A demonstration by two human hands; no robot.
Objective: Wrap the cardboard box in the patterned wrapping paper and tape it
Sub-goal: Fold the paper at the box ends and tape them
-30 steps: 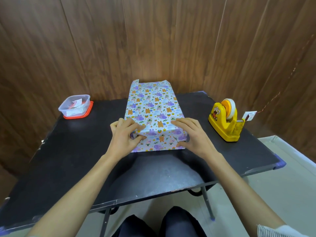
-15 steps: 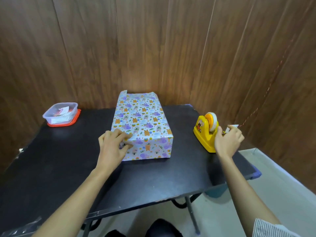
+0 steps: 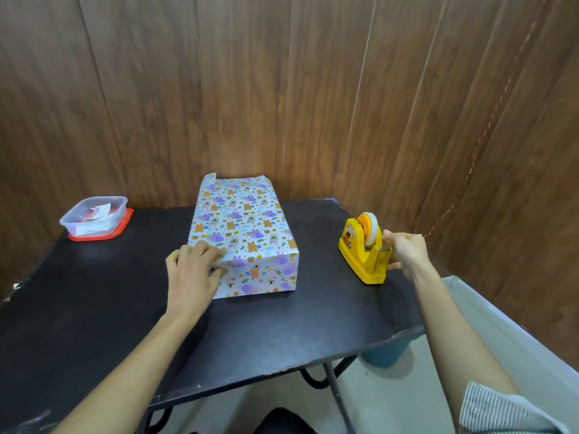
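The box wrapped in patterned paper (image 3: 244, 227) lies lengthwise in the middle of the black table (image 3: 282, 327). At its far end the paper stands up loose and unfolded. My left hand (image 3: 191, 274) presses the folded paper against the box's near-left corner, fingers on the top edge and thumb on the front face. The yellow tape dispenser (image 3: 357, 252) stands to the right of the box, with its tape roll (image 3: 369, 228) on top. My right hand (image 3: 407, 252) is at the dispenser's cutter end and pinches the tape end there.
A clear plastic container on a red lid (image 3: 94, 214) sits at the table's far left corner. Wooden wall panels close off the back and right. The table's right edge runs just beyond the dispenser, and a blue bin (image 3: 385, 355) shows below the table's near right corner.
My right hand left the box's near end and moved right to the tape dispenser, where it now pinches the tape. My left hand stayed on the box's corner.
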